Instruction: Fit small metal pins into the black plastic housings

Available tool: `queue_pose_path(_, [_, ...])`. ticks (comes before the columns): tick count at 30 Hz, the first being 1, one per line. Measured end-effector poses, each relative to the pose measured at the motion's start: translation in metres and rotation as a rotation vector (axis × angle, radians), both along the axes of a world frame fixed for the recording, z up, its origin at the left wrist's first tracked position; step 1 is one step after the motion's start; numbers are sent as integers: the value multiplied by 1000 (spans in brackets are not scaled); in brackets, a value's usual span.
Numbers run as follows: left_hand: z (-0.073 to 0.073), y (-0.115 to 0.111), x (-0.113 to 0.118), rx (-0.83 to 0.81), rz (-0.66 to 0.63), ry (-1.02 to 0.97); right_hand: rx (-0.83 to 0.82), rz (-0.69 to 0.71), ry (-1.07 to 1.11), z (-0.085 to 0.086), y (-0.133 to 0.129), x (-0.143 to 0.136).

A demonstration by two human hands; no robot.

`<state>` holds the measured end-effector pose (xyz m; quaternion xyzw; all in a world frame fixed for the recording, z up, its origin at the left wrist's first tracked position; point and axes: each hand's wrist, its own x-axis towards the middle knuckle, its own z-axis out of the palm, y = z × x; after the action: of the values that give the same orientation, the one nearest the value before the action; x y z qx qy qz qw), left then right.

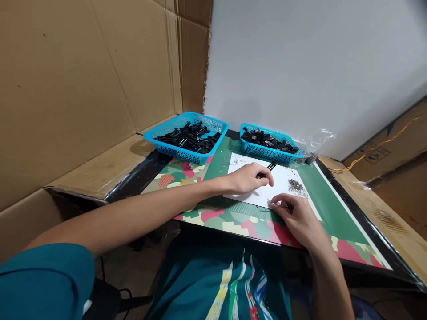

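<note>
My left hand [251, 178] is over the white sheet [248, 198], its fingers curled around a black plastic part [262, 176] that is mostly hidden. Just beyond its knuckles, slim black prongs [272, 166] stick out; whether they belong to the same part I cannot tell. At the sheet's near edge, my right hand [298, 215] is closed in a pinch on a slim metal tool [282, 205], only a short length of which shows. A pile of tiny metal pieces [295, 186], too small to name, lies on the sheet beyond my right hand.
A blue basket [198, 158] of black plastic parts stands at the back left. Another blue basket [273, 155] of black pieces is at the back right, beside a clear plastic bag [315, 144]. Cardboard [100, 66] walls the left side; a yellow cord [350, 167] runs at right.
</note>
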<state>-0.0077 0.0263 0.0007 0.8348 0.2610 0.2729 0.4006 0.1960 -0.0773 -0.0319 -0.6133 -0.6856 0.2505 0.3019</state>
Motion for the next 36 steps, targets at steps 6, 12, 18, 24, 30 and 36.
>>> queue_pose_path(6, [11,-12,1,66,101,103,-8,33,29,0,-1,4])
queue_pose_path(12, [12,-11,0,72,130,117,31,-8,46,-5,-1,4])
queue_pose_path(18, [8,-11,2,58,58,147,50,58,-22,-5,0,1])
queue_pose_path(24, [5,-15,3,93,57,189,78,63,-66,-8,-2,1])
queue_pose_path(30, [4,-18,5,64,10,147,227,16,86,-7,-4,-2])
queue_pose_path(36, [3,-21,7,9,-46,47,301,-9,366,-3,-2,-5])
